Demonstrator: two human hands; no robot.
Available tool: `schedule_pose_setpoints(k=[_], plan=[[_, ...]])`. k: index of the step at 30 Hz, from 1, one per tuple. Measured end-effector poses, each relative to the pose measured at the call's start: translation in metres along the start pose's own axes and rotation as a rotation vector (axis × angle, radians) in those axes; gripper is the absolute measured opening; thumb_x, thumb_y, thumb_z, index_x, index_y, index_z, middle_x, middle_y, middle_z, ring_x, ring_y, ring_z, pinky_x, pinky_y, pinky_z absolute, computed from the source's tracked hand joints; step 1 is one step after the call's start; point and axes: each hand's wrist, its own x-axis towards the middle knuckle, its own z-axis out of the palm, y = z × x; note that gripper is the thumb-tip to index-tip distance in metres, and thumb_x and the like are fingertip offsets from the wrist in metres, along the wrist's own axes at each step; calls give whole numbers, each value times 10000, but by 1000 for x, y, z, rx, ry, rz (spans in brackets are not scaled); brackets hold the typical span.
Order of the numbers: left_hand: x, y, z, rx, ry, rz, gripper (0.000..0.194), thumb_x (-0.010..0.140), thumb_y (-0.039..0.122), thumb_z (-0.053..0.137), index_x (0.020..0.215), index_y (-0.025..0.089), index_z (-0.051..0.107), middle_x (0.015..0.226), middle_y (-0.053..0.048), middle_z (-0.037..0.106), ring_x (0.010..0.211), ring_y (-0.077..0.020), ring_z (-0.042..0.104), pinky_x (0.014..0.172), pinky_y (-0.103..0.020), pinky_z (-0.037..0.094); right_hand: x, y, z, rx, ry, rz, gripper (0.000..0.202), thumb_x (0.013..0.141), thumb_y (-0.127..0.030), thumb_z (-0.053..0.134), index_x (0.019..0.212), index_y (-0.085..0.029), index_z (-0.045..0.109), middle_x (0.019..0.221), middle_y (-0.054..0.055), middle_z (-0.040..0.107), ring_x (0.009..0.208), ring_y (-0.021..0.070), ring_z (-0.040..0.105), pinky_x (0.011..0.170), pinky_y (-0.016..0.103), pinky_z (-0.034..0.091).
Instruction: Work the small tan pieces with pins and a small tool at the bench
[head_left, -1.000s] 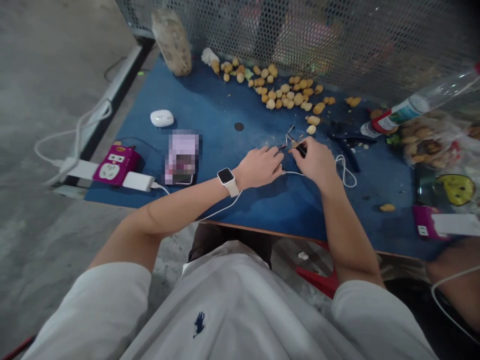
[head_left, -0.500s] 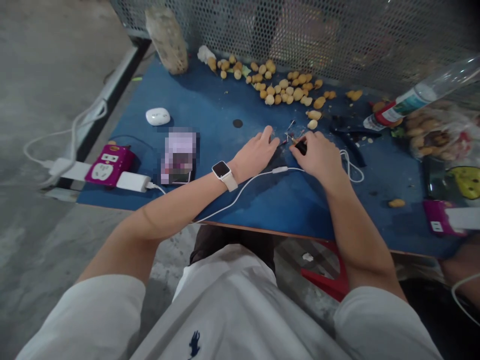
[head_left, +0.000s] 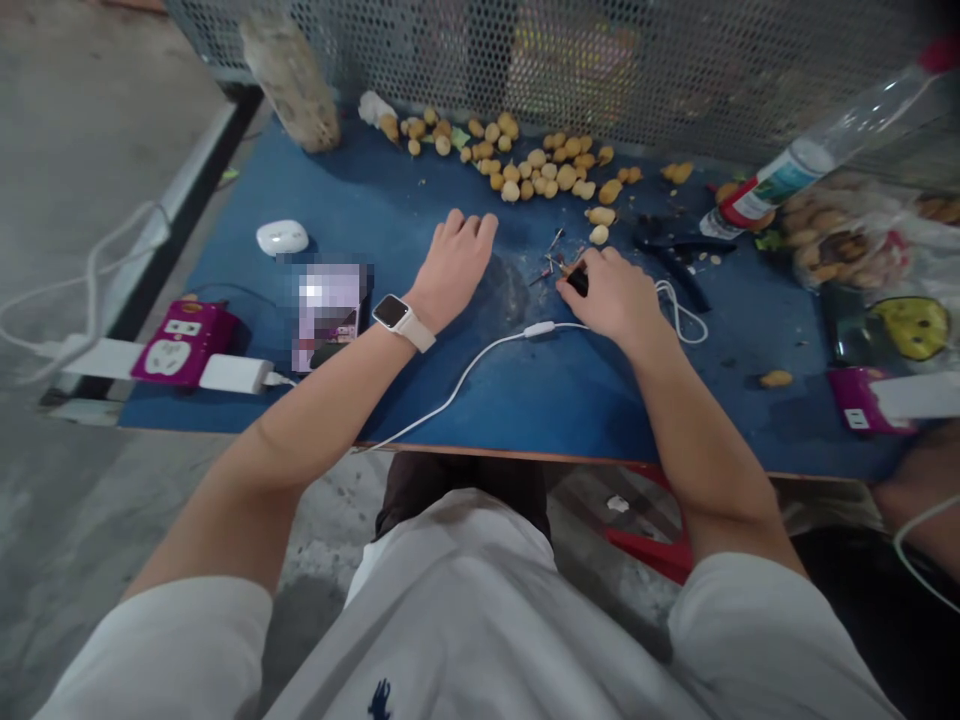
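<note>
My left hand [head_left: 456,262], with a white watch [head_left: 394,314] on its wrist, is palm down on the blue tabletop. Its fingers are a little bent and apart, and what lies under them is hidden. My right hand [head_left: 615,298] pinches a small black object [head_left: 577,278], mostly covered by the fingers, with a brownish tip at its front. Thin metal and reddish bits [head_left: 551,265] lie right beside that tip. A white cable [head_left: 480,352] with an inline piece runs toward my right wrist and passes beneath it. Dark-handled pliers [head_left: 686,275] lie to the right.
Round yellow-brown fruits [head_left: 551,175] lie along the mesh panel [head_left: 450,60]. On the left are a mouse [head_left: 282,238], a blurred phone [head_left: 330,310] and a purple socket block [head_left: 184,342]. A leaning bottle [head_left: 787,180] and a plastic bag of fruit [head_left: 840,240] are on the right.
My left hand has moved left, away from the small bits, over the spot where a dark round disc showed. My right hand still pinches the black object. The view has shifted slightly.
</note>
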Motion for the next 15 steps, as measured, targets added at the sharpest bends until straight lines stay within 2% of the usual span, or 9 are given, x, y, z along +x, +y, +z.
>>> schedule_pose_setpoints(k=[5,10,12,15], plan=[[4,-4,-14,-11,-12,49,328,1259,153,579,1550,229,712,1509,-179,829,1557,-420,743,1371,-630,599,4,4,6,24,29,-23,718,1268,-756,629,1702,-194,740,1496,280,780,1262,494,784,1080,640,638],[7,2,-38,19,-80,-29,393,1229,88,552,1488,250,799,1614,-156,839,1557,-369,744,1357,-541,590,7,9,13,70,61,-43,703,1251,-764,647,1665,-207,763,1487,289,778,1247,519,794,1093,701,650],[6,5,-43,28,-113,-47,400,1215,80,552,1443,258,827,1571,-144,862,1532,-367,772,1335,-532,602,8,11,15,96,78,-66,732,1248,-795,634,1677,-215,756,1471,285,777,1248,525,797,1102,718,651],[6,7,-45,33,-60,-61,432,1193,84,580,1473,275,848,1604,-143,866,1549,-394,791,1344,-556,621,8,12,17,115,95,-83,756,1245,-817,626,1698,-224,744,1454,273,777,1252,520,799,1109,719,657]])
